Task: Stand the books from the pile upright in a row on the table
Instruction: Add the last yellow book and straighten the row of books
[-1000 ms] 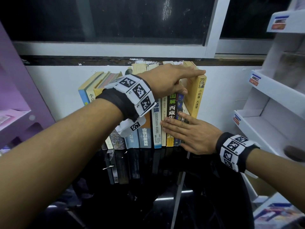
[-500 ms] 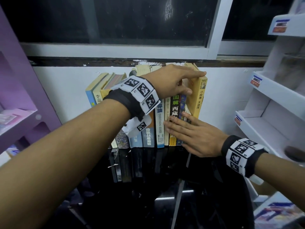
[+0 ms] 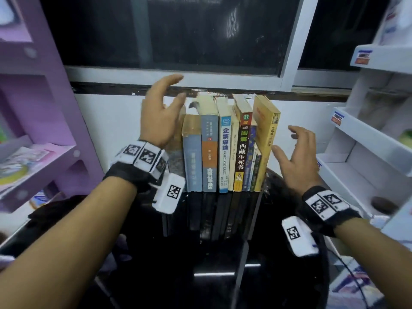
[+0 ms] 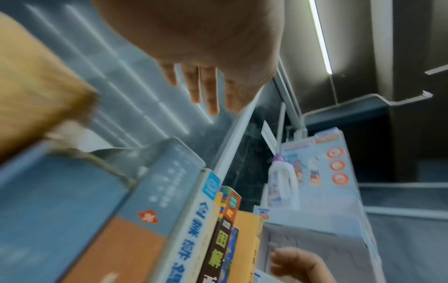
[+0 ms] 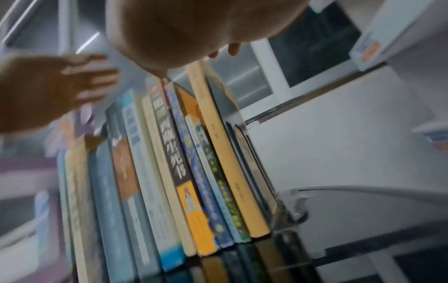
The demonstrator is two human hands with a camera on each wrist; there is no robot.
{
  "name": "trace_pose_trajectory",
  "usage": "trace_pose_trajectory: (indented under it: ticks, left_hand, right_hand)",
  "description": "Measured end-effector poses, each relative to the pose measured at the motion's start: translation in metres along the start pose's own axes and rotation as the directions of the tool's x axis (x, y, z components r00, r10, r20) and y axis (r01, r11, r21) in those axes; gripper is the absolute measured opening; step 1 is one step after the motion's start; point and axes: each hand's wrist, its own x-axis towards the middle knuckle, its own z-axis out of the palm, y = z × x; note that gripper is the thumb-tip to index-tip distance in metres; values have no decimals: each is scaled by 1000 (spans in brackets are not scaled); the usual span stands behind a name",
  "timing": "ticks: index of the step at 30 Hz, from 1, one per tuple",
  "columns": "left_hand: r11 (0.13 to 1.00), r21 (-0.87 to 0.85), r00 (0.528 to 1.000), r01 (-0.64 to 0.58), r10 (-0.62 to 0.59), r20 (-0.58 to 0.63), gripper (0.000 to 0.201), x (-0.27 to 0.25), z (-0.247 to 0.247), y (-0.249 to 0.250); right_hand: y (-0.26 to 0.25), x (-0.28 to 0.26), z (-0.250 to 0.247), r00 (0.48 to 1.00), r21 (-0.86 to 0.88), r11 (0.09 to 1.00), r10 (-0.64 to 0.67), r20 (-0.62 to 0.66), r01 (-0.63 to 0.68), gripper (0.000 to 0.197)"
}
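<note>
A row of books (image 3: 225,152) stands upright on the black glossy table (image 3: 223,275), backs against the white wall. The yellow book (image 3: 266,134) at the right end leans slightly left onto its neighbours. My left hand (image 3: 165,101) hovers open with spread fingers at the row's left end and hides the leftmost books. My right hand (image 3: 296,150) is open just right of the yellow book, apart from it. In the left wrist view the left hand (image 4: 206,47) is above the book spines (image 4: 169,220). The right wrist view has the right hand (image 5: 194,28) above the same row (image 5: 181,172).
A purple shelf unit (image 3: 33,152) stands close on the left and white display shelves (image 3: 367,141) on the right. A dark window (image 3: 178,30) runs above the books. Magazines (image 3: 356,293) lie at the lower right.
The left hand has lifted off the tops of the books and swung to the row's left end. The right hand has come off the spines and moved right. The view is closer.
</note>
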Motion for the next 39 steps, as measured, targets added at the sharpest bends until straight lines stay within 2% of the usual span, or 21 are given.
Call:
trace_pose_trajectory:
  ticks: [2, 4, 6, 7, 9, 11, 15, 19, 24, 29, 32, 39]
  left_hand:
    - [984, 5, 984, 176, -175, -42, 41, -12, -15, -20]
    - [920, -5, 920, 391, -391, 18, 51, -25, -26, -42]
    - [851, -31, 847, 524, -517, 125, 66, -37, -33, -58]
    - [821, -57, 814, 569, -551, 181, 68, -42, -35, -64]
    - [779, -101, 768, 618, -573, 286, 54, -52, -35, -66]
    - [779, -118, 758, 616, -546, 356, 43, -59, -32, -68]
    - [781, -158, 768, 604, -518, 375, 45, -63, -26, -77]
    - [791, -146, 771, 594, -509, 382, 45, -63, -22, -79]
    - [817, -86, 763, 571, -489, 423, 47, -61, -21, -83]
    - [829, -31, 750, 559, -489, 446, 75, -63, -22, -93]
    - [849, -7, 769, 529, -476, 426, 77, -65, -22, -91]
    - [827, -41, 774, 561, -506, 381, 74, -68, -26, -93]
  right_hand:
    - [-5, -1, 7, 974, 89, 973, 203, 101, -212, 66]
    - [-10, -2, 13, 921, 150, 923, 319, 222, -355, 77]
    - [-16, -2, 18, 877, 205, 877, 359, 320, -434, 81]
    - [-18, -3, 22, 866, 235, 862, 355, 353, -449, 79]
    - [-21, -4, 31, 861, 273, 846, 346, 373, -459, 77]
    - [-21, -4, 37, 860, 284, 836, 359, 364, -469, 88]
    - [-17, -4, 39, 834, 287, 811, 385, 396, -511, 101]
    - [-10, -3, 38, 819, 259, 813, 392, 419, -521, 89]
    - [3, -2, 39, 813, 234, 819, 399, 424, -524, 87]
    - [4, -2, 38, 811, 168, 845, 402, 425, -508, 64]
    - [1, -3, 38, 813, 97, 863, 422, 402, -496, 46]
    - [-7, -4, 41, 814, 63, 868, 435, 384, -493, 44]
